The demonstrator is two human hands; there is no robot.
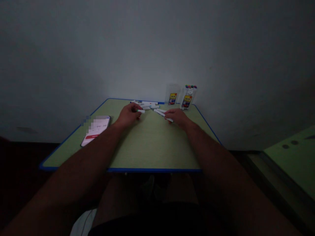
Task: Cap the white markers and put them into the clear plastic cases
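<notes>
My left hand [128, 114] is closed around a white marker [141, 111], whose pale end sticks out past the fingertips toward the right. My right hand [179, 117] has its fingers closed on white markers [159, 112], seemingly two, which point up and to the left. How firmly each one is gripped is hard to see in the dim light. Behind both hands, at the far edge of the table, lies a loose pile of several white markers [150, 104]. Some of that pile is hidden by my left hand.
A clear plastic case [173, 95] with a yellow label stands at the back. Right of it, a similar marker case [188, 97] holds several markers with coloured ends. A phone [97, 131] lies at the left of the blue-edged table [152, 147]. The wall [147, 49] rises behind.
</notes>
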